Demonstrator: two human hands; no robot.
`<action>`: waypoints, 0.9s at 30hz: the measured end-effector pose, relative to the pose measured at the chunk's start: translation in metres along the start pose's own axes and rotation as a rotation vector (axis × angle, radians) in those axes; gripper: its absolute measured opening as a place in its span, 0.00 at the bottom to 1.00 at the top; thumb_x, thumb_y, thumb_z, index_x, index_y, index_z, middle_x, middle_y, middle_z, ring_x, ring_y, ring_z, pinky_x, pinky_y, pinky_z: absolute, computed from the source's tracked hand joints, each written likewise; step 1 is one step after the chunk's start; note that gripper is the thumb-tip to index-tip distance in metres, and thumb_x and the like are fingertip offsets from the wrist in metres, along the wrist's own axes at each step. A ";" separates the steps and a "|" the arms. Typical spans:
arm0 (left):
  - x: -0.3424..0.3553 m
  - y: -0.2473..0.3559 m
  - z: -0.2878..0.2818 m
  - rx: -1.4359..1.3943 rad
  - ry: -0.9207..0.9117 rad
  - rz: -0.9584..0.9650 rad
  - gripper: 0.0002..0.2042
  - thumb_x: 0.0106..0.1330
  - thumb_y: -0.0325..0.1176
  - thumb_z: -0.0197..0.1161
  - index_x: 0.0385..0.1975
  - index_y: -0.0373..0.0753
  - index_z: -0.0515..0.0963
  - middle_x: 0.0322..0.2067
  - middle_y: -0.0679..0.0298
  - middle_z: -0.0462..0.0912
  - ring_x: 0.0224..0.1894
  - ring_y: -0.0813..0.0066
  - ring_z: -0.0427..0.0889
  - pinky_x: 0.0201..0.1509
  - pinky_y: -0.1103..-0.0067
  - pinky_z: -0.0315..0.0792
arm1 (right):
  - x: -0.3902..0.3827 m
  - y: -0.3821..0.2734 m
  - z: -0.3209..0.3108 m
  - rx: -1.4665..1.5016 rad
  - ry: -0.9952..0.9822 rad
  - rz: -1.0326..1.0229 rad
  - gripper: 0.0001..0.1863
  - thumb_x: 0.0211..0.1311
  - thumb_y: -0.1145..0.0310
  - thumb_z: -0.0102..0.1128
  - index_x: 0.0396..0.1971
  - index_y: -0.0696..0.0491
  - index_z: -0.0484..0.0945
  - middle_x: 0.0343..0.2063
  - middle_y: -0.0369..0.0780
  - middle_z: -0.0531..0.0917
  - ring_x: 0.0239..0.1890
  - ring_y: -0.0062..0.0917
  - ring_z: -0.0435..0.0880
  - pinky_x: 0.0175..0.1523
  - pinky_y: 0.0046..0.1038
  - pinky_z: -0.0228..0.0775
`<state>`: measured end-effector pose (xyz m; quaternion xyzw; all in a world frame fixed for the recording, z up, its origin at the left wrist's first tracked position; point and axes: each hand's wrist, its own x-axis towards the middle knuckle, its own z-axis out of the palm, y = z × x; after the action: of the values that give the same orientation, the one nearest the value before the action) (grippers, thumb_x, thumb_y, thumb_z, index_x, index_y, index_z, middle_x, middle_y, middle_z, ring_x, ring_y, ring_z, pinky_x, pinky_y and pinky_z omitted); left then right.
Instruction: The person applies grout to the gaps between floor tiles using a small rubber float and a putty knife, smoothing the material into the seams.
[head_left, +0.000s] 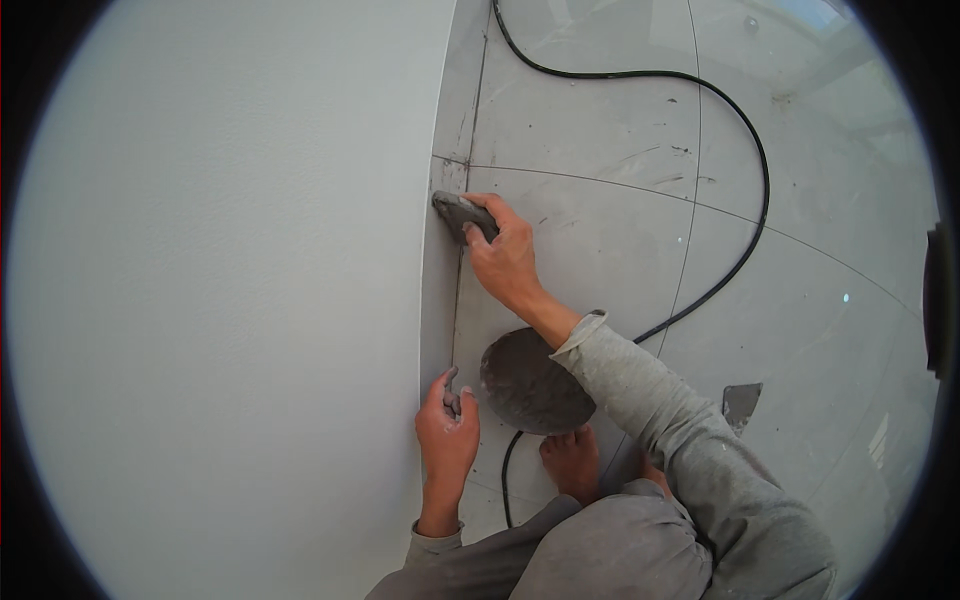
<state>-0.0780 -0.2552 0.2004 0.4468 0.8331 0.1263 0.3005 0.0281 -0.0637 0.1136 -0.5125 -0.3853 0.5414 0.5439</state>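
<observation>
My right hand (pixel 503 250) grips a flat dark grey pad (pixel 458 212) with a rounded corner. It presses the pad against the grey tile skirting (pixel 440 290) at the foot of the white wall, just below a joint between two tiles. Whether the pad is a sponge or a rubber scraper, I cannot tell. Lower down by the same skirting, my left hand (pixel 447 440) is closed, its fingers curled. Dark grey paste shows between its thumb and fingers; what it holds, if anything, is unclear. Under my right forearm sits a round dark dish (pixel 525 385) that looks coated in grey paste.
A black cable (pixel 765 170) loops across the grey floor tiles (pixel 600 240) and passes behind my sleeve. A dark trapezoid-shaped flat piece (pixel 742 405) lies to my right. My bare foot (pixel 572 463) is just below the dish. A dark object (pixel 938 300) stands at the right rim.
</observation>
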 end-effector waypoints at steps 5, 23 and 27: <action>-0.006 -0.003 0.006 -0.036 -0.013 0.004 0.19 0.70 0.30 0.62 0.59 0.30 0.78 0.24 0.70 0.74 0.26 0.84 0.69 0.32 0.82 0.67 | -0.009 -0.018 -0.033 -0.048 0.009 0.041 0.20 0.61 0.76 0.61 0.54 0.62 0.79 0.41 0.50 0.88 0.44 0.36 0.88 0.53 0.31 0.78; -0.011 0.004 0.002 -0.124 -0.005 -0.053 0.19 0.70 0.28 0.60 0.59 0.30 0.78 0.23 0.72 0.72 0.25 0.86 0.67 0.32 0.83 0.66 | 0.022 -0.006 -0.008 -0.187 0.073 -0.059 0.23 0.62 0.76 0.63 0.58 0.63 0.77 0.43 0.54 0.87 0.46 0.42 0.88 0.54 0.34 0.77; -0.009 0.008 0.005 -0.117 -0.009 -0.043 0.19 0.70 0.29 0.60 0.59 0.30 0.77 0.23 0.71 0.72 0.25 0.86 0.68 0.32 0.83 0.67 | 0.020 -0.011 -0.008 -0.190 0.072 -0.006 0.22 0.61 0.77 0.62 0.56 0.65 0.76 0.45 0.57 0.86 0.50 0.52 0.85 0.57 0.42 0.75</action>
<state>-0.0657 -0.2585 0.2045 0.4112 0.8324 0.1662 0.3323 0.0401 -0.0440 0.1204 -0.5797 -0.4166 0.4821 0.5080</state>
